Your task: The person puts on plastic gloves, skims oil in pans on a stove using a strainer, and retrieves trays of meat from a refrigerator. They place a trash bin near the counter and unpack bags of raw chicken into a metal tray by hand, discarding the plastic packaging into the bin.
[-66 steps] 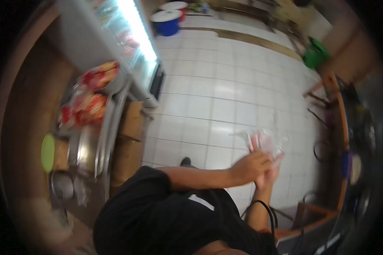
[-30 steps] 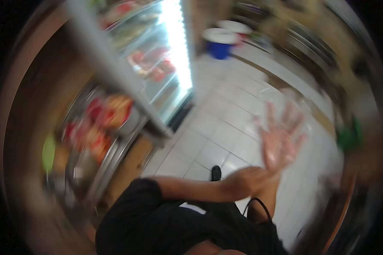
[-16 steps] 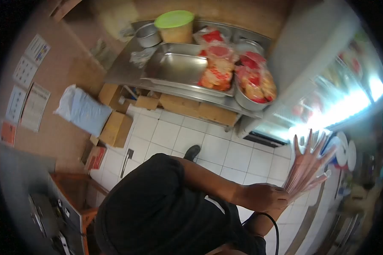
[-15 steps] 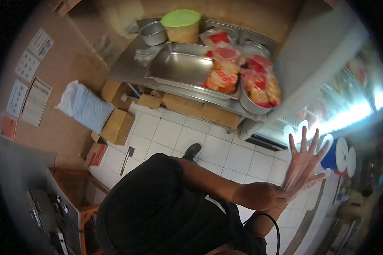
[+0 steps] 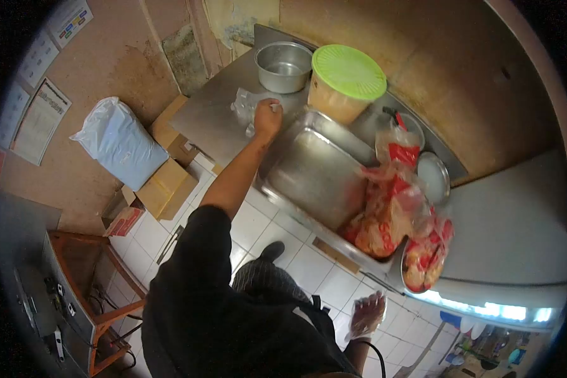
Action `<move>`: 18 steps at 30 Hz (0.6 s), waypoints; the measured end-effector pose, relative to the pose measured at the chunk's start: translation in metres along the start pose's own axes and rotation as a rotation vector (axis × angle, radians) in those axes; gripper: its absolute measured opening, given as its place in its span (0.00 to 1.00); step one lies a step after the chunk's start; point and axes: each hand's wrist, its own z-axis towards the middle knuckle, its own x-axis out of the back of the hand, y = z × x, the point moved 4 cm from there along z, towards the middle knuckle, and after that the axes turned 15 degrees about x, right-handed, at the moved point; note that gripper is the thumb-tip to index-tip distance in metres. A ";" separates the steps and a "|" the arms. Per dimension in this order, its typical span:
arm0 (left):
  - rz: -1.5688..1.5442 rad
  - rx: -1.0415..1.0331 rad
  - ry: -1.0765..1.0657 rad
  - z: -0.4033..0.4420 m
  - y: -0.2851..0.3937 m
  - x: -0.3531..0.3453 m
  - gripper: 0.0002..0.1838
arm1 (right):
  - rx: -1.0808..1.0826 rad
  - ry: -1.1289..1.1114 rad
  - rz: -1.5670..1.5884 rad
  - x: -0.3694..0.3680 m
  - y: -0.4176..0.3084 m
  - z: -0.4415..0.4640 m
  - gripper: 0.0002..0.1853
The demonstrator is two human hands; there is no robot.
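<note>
My bare left hand (image 5: 268, 118) reaches out to the steel table and is closed on a crumpled clear plastic glove (image 5: 244, 107). Beside it stand a round metal pot (image 5: 284, 67) and a tub (image 5: 337, 94) with a green lid. Low on the right, over the floor, my right hand (image 5: 366, 316) wears a clear plastic glove, its fingers loosely extended and holding nothing. A deep steel tray (image 5: 315, 167) lies between the hands, with bags of red-and-yellow food (image 5: 381, 217) at its right end.
A round metal bowl (image 5: 422, 268) holds more bagged food at the table's right edge. A lit display fridge (image 5: 498, 309) stands to the right. Cardboard boxes (image 5: 164, 189) and a large bluish bag (image 5: 123, 148) are on the left, near a wooden-framed stand (image 5: 110, 302).
My left hand has left my right wrist and moved over to the crumpled glove on the table. My gloved right hand has dropped lower, its fingers less spread. The view has turned and come nearer the table.
</note>
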 end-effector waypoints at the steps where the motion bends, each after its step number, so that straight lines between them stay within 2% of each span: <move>1: 0.102 -0.064 -0.054 0.036 -0.033 -0.036 0.15 | -0.002 -0.047 -0.008 -0.007 0.012 0.001 0.15; 2: 0.206 -0.122 -0.113 0.059 -0.057 -0.057 0.17 | 0.016 -0.061 -0.120 -0.011 0.022 0.001 0.16; 5: 0.684 -0.071 -0.161 0.067 -0.087 -0.066 0.20 | 0.048 -0.145 -0.321 -0.058 0.031 0.004 0.21; 6: 0.637 -0.064 -0.037 0.058 -0.087 -0.050 0.17 | 0.094 -0.200 -0.381 -0.067 0.029 0.007 0.21; 8: 0.562 0.096 -0.009 0.063 -0.129 -0.018 0.11 | 0.174 -0.297 -0.472 -0.094 0.023 0.009 0.20; 10: 0.587 0.078 0.193 0.053 -0.161 0.043 0.07 | 0.224 -0.340 -0.549 -0.115 0.014 0.010 0.19; 11: 0.557 0.152 0.132 0.050 -0.176 0.077 0.07 | 0.235 -0.376 -0.543 -0.119 0.012 0.013 0.19; 12: 0.382 0.124 0.169 0.045 -0.197 0.114 0.08 | 0.247 -0.413 -0.538 -0.121 0.009 0.016 0.19; 13: 0.275 0.205 0.279 0.030 -0.186 0.154 0.12 | 0.258 -0.450 -0.529 -0.125 0.008 0.016 0.19; 14: 0.179 0.305 0.270 0.015 -0.176 0.186 0.14 | 0.182 -0.444 -0.381 -0.144 0.006 0.006 0.16; 15: 0.008 0.361 0.173 0.003 -0.179 0.209 0.16 | 0.175 -0.496 -0.388 -0.159 0.007 0.001 0.17; 17: -0.188 0.324 0.092 -0.032 -0.147 0.240 0.15 | 0.157 -0.623 -0.395 -0.193 0.017 -0.006 0.17; 18: -0.324 0.402 0.025 -0.046 -0.135 0.249 0.15 | 0.172 -0.789 -0.540 -0.209 0.030 -0.003 0.17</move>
